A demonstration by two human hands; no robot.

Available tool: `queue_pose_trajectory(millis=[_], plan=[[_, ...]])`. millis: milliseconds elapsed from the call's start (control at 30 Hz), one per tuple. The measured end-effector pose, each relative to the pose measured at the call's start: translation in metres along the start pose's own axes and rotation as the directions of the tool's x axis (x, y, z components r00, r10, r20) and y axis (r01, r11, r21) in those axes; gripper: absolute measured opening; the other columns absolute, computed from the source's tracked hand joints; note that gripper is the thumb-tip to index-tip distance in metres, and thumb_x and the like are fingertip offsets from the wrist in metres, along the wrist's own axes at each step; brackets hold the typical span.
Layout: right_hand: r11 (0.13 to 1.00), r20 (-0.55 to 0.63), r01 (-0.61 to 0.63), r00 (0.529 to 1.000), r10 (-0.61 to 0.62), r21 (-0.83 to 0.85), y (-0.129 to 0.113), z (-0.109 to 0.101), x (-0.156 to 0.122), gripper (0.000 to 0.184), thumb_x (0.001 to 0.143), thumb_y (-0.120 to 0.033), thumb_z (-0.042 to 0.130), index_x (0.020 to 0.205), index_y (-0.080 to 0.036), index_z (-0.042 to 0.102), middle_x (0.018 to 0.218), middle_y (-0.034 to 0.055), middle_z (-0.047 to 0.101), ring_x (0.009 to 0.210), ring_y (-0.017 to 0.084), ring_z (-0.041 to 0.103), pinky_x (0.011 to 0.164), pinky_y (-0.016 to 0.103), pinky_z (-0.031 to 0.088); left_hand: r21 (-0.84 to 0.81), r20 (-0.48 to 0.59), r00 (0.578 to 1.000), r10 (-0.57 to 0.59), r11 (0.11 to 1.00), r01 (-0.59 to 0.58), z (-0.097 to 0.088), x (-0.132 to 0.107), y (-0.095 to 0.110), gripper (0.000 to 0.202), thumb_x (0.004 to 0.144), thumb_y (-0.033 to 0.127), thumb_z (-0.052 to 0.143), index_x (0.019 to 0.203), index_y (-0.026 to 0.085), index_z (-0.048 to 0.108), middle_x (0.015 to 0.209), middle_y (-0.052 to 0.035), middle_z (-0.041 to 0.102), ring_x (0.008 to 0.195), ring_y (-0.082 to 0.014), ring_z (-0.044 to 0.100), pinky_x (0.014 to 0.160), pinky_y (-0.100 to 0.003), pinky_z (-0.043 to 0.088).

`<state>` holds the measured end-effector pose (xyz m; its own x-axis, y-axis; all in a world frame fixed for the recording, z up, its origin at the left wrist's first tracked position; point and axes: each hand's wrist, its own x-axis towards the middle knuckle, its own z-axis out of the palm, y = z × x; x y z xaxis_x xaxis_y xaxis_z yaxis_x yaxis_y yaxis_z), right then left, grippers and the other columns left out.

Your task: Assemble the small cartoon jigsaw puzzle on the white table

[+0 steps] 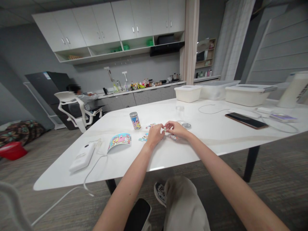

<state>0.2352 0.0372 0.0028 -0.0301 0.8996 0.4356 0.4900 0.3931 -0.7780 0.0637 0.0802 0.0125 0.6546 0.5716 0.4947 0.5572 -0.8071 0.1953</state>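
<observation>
My left hand and my right hand meet above the white table, both closed in a pinch. Between their fingertips is a small puzzle piece, its print too small to make out. Colourful puzzle pieces lie around and partly under the hands, some hidden by them. To the left stands a printed can with a metallic lid. A curved cartoon picture card rests nearer the left edge. Just beyond my right hand lies a round silver lid, with a clear container behind it.
On the white table a white power bank-like device with cables lies at the left. A phone and a white cable lie at the right. Lidded bins line the back. A person sits in a white chair beyond.
</observation>
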Motion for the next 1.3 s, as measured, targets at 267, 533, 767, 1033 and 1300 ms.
queue_pose_trajectory(millis=[267, 533, 767, 1033, 1300], plan=[[0.999, -0.040, -0.048, 0.998, 0.049, 0.026, 0.005, 0.001, 0.001, 0.017, 0.068, -0.020, 0.065, 0.085, -0.016, 0.064, 0.077, 0.0023, 0.067, 0.070, 0.014, 0.060, 0.062, 0.025, 0.047, -0.004, -0.053, 0.998, 0.035, 0.999, -0.035, 0.006, 0.002, -0.006, 0.008, 0.082, 0.013, 0.059, 0.086, 0.020, 0.061, 0.094, -0.0033, 0.071, 0.096, -0.0206, 0.064, 0.089, -0.034, 0.042], [0.995, -0.069, -0.052, 0.996, 0.057, 0.080, -0.004, -0.002, 0.001, 0.013, 0.070, -0.023, 0.066, 0.081, -0.016, 0.063, 0.077, 0.0027, 0.070, 0.070, 0.015, 0.063, 0.070, 0.028, 0.049, 0.008, -0.031, 0.998, 0.049, 0.999, -0.049, -0.003, -0.005, -0.003, 0.009, 0.084, 0.017, 0.060, 0.092, 0.020, 0.060, 0.100, -0.0043, 0.070, 0.100, -0.0202, 0.063, 0.090, -0.034, 0.041], [1.000, -0.060, -0.015, 0.998, 0.015, -0.005, -0.007, 0.003, -0.001, 0.014, 0.072, -0.024, 0.065, 0.083, -0.016, 0.065, 0.079, 0.0029, 0.069, 0.070, 0.014, 0.062, 0.069, 0.027, 0.048, 0.074, -0.004, 1.000, 0.016, 0.997, -0.016, -0.008, -0.011, -0.002, 0.008, 0.085, 0.016, 0.057, 0.089, 0.020, 0.063, 0.099, -0.0051, 0.070, 0.099, -0.0209, 0.063, 0.085, -0.034, 0.041], [0.998, -0.035, -0.002, 0.999, 0.000, -0.063, -0.010, 0.006, 0.001, 0.014, 0.074, -0.021, 0.061, 0.086, -0.016, 0.065, 0.080, 0.0029, 0.069, 0.071, 0.014, 0.061, 0.068, 0.026, 0.048, 0.078, 0.002, 0.999, 0.040, 0.996, -0.040, -0.006, -0.016, -0.009, 0.009, 0.088, 0.018, 0.057, 0.092, 0.020, 0.065, 0.098, -0.0051, 0.071, 0.100, -0.0211, 0.063, 0.087, -0.035, 0.040], [0.999, 0.007, 0.032, 0.999, -0.031, -0.030, -0.003, 0.013, 0.002, 0.014, 0.072, -0.021, 0.063, 0.085, -0.016, 0.064, 0.078, 0.0026, 0.067, 0.072, 0.014, 0.061, 0.069, 0.027, 0.049, 0.098, 0.023, 0.999, 0.024, 0.995, -0.026, -0.011, -0.016, -0.007, 0.013, 0.089, 0.015, 0.054, 0.094, 0.020, 0.064, 0.101, -0.0060, 0.070, 0.100, -0.0214, 0.062, 0.086, -0.036, 0.042]])
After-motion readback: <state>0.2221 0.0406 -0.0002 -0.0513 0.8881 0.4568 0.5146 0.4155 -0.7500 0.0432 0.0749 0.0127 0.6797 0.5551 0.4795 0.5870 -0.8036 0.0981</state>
